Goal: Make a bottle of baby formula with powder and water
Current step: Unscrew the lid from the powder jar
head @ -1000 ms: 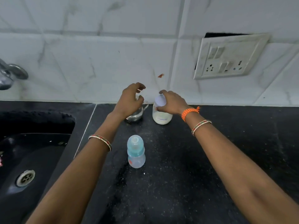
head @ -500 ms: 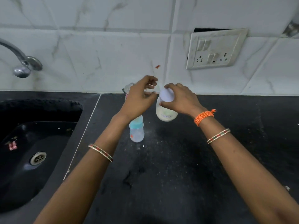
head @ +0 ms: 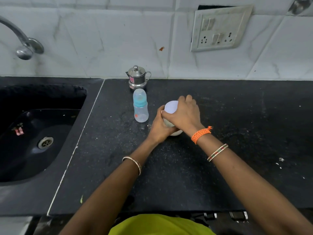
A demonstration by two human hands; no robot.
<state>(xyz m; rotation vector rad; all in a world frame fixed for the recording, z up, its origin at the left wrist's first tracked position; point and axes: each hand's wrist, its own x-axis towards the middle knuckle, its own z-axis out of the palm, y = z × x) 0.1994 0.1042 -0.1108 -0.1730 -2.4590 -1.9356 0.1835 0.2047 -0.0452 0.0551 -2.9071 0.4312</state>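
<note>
Both hands on the white powder jar point(head: 174, 132) standing on the black worktop point(head: 237, 133): left hand point(head: 159, 128) wrapped round its body, right hand point(head: 183, 114) curled over its pale lid point(head: 171, 107) from above. Just left of the jar, not touching, the baby bottle point(head: 140, 106), upright, clear with a blue collar and cap on. Behind that, by the tiled wall, a small lidded steel pot point(head: 137, 78). Far left, a dark sink point(head: 39, 133) under a tap point(head: 23, 46).
</note>
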